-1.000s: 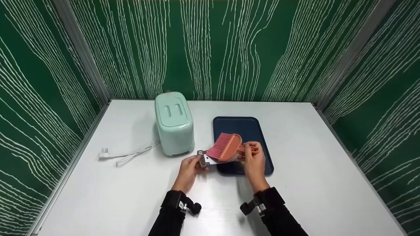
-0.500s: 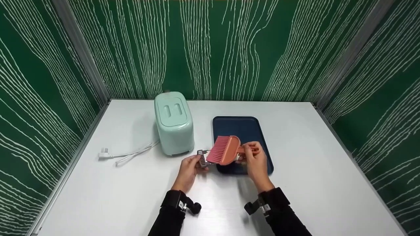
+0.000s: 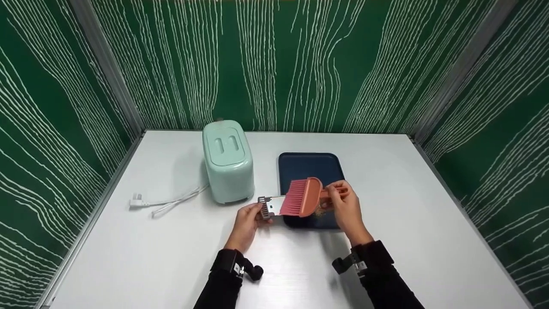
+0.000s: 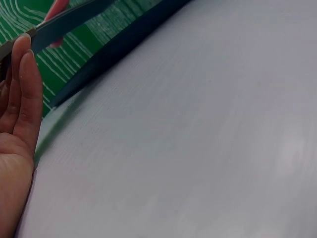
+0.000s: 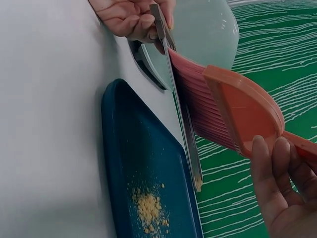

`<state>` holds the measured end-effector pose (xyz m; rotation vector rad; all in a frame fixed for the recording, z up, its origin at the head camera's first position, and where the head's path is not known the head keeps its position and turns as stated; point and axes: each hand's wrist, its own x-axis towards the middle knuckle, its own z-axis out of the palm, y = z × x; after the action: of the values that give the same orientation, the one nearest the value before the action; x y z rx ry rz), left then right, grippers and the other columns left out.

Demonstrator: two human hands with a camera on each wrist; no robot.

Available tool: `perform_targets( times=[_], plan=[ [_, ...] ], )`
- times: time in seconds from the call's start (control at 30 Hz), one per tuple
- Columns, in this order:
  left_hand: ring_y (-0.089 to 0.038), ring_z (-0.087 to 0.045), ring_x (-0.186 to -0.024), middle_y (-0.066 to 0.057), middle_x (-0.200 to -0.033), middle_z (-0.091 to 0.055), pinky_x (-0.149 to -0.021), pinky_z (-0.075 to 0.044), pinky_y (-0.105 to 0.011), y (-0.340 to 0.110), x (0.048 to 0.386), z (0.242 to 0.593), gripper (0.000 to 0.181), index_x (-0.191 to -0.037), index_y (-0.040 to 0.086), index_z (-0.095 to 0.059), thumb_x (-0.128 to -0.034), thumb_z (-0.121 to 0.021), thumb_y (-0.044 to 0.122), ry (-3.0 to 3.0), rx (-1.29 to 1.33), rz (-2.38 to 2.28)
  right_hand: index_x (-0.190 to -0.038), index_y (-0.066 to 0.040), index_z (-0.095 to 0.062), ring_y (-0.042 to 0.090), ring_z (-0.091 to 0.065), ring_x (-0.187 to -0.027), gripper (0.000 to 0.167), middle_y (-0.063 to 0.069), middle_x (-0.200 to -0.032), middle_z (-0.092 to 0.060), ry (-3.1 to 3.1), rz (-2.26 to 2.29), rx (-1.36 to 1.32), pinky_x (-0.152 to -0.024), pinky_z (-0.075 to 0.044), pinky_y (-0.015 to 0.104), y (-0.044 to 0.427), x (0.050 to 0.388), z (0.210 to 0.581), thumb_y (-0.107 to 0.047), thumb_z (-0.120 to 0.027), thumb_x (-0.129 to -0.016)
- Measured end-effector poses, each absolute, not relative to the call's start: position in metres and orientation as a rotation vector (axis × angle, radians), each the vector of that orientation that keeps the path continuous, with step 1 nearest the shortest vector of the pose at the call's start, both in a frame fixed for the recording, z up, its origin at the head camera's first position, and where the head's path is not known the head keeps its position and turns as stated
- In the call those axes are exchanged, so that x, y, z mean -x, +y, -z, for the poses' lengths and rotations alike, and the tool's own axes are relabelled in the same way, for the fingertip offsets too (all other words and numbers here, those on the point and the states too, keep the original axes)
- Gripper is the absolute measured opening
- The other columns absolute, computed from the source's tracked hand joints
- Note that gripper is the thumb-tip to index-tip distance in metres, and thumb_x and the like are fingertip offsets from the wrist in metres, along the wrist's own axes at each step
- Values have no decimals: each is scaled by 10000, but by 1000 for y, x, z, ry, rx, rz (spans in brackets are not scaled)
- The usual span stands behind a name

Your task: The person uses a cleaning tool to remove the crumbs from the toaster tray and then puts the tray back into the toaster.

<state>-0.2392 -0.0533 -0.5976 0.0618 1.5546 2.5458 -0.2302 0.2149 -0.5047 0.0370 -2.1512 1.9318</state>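
Note:
My left hand (image 3: 245, 224) grips the grey slotted end of a flat metal crumb tray (image 3: 275, 206) and holds it raised, its far end over the dark blue tray (image 3: 306, 164). With my right hand (image 3: 348, 210) I pinch the handle of an orange brush (image 3: 313, 197). Its pink bristles (image 5: 200, 101) lie against the crumb tray's upper face and hide part of it. In the right wrist view, a few crumbs cling at the crumb tray's far edge, and a pile of yellowish crumbs (image 5: 150, 212) sits in the blue tray below.
A mint green toaster (image 3: 229, 167) stands on the white table (image 3: 171, 257), left of the blue tray. Its white cord (image 3: 176, 200) and plug (image 3: 137, 201) lie farther left. Green panels with white lines (image 3: 300, 64) enclose the table's back and sides.
The brush and my right hand have moved right along the crumb tray, baring more of its metal near the slotted end. My left hand and the crumb tray have stayed in place.

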Motion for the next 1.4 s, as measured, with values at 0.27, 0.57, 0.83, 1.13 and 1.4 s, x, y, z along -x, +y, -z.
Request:
perform_targets(
  times=[0.27, 0.57, 0.83, 1.13, 1.4],
  plan=[
    [-147, -708, -722, -72, -926, -733, -750, -623, -289, -53, 240, 599, 301, -1200, -120, -642, -1126, -479, 122, 1560, -94, -2553, -1101, 61, -575, 103, -667, -606, 190, 77, -818, -682, -2164, -1887, 18, -601, -640, 292, 234, 234, 503, -116, -509, -1118],
    [-155, -703, -734, -73, -928, -728, -767, -610, -291, -54, 240, 598, 292, -1162, -91, -650, -1131, -483, 147, 1582, -94, -2527, -1107, 66, -558, 102, -653, -574, 196, 63, -852, -714, -2104, -1895, 57, -575, -634, 294, 248, 236, 503, -109, -473, -1128],
    [-151, -704, -723, -65, -914, -723, -746, -608, -288, -54, 240, 598, 273, -1153, -85, -639, -1129, -477, 134, 1565, -87, -2537, -1134, 60, -553, 101, -642, -567, 203, 67, -840, -738, -2097, -1881, 140, -585, -637, 301, 254, 237, 504, -112, -445, -1133],
    [-152, -701, -747, -63, -930, -717, -776, -614, -295, -54, 238, 595, 271, -1157, -89, -636, -1132, -473, 126, 1572, -98, -2534, -1105, 40, -549, 81, -642, -548, 175, 28, -800, -726, -2050, -1886, 189, -560, -623, 275, 261, 238, 504, -94, -437, -1124],
    [-141, -695, -725, -60, -943, -725, -762, -601, -275, -53, 239, 596, 315, -1241, -137, -608, -1133, -468, 124, 1596, -102, -2522, -1111, 37, -552, 66, -659, -570, 183, 28, -784, -713, -2084, -1770, 176, -576, -622, 261, 265, 235, 503, -84, -416, -1127]
  ],
)
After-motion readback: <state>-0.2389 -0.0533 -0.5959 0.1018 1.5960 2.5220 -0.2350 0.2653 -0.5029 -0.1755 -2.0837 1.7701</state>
